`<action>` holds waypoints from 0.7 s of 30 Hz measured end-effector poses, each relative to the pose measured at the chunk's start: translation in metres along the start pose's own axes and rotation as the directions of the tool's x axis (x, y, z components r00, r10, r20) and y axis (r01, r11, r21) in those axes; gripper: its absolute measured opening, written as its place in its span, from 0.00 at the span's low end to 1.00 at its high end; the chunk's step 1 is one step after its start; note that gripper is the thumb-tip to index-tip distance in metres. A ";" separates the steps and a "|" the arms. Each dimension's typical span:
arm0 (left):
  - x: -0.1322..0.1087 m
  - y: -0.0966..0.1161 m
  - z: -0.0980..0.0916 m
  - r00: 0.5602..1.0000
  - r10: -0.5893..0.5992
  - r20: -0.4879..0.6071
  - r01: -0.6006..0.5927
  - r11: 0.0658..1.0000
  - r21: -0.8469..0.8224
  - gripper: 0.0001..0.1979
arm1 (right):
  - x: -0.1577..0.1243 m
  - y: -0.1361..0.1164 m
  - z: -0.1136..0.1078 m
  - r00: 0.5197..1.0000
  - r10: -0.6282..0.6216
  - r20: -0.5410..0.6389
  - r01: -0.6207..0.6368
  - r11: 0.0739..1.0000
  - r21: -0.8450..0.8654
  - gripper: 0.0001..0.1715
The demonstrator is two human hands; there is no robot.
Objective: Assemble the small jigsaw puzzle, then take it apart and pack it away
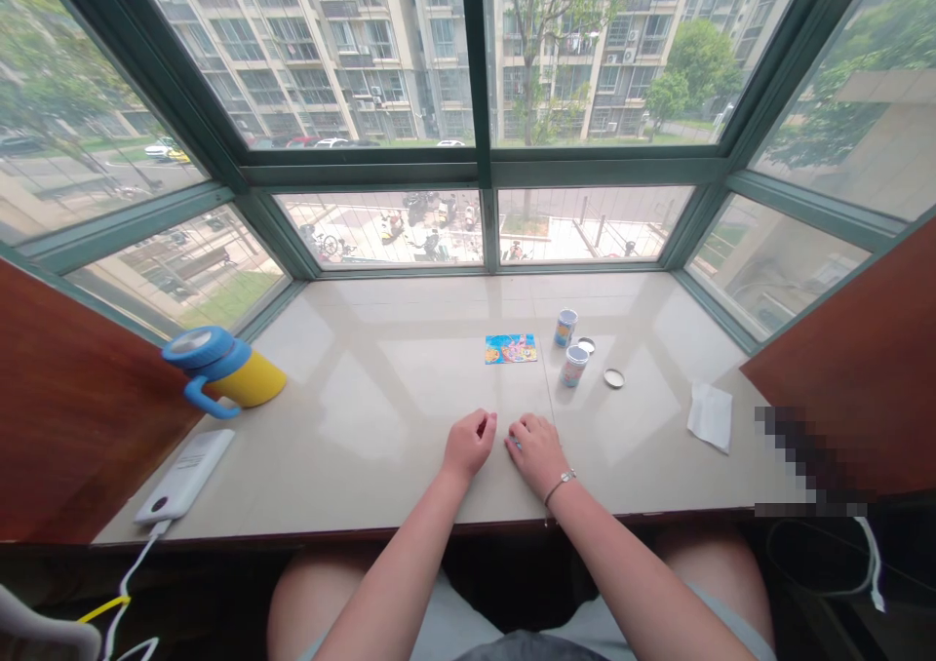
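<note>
Your left hand [470,444] is loosely clenched; your right hand [535,454] covers a bluish thing [515,442], perhaps steadying it; I can't tell its grip.

The ledge [351,466] looks smooth and glossy, the side panels [73,408] polished wood, the card [511,349] smooth paper, the 2 lids [614,378] metal.

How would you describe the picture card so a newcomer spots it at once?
On the ledge below the green-framed bay window, look beyond the left hand and right hand. Just left of two cylindrical tins lies the picture card; unlike them, it is a flat, multicoloured rectangle.
</note>
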State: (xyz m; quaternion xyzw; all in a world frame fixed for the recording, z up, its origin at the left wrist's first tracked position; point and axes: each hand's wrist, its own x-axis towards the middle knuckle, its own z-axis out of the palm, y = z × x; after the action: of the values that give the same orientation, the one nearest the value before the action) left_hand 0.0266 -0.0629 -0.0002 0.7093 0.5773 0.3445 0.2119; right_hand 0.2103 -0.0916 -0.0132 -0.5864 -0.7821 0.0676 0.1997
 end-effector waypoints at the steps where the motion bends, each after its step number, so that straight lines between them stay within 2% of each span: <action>1: 0.000 0.000 0.000 1.000 -0.002 0.004 0.002 1.000 0.000 0.20 | 0.001 0.001 0.000 1.000 -0.012 0.003 0.012 1.000 0.007 0.06; 11: 0.001 0.000 0.001 1.000 -0.010 0.009 0.010 1.000 0.006 0.19 | 0.001 0.000 -0.001 1.000 0.013 -0.002 -0.013 1.000 -0.020 0.11; 21: 0.002 0.003 -0.001 1.000 -0.010 0.016 0.010 1.000 0.013 0.19 | 0.000 -0.003 -0.003 0.999 0.033 0.002 -0.032 0.997 -0.075 0.10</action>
State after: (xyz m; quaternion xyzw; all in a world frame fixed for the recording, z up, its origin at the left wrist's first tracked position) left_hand 0.0283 -0.0621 0.0028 0.7106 0.5813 0.3338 0.2138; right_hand 0.2092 -0.0928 -0.0092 -0.6060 -0.7748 0.0427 0.1752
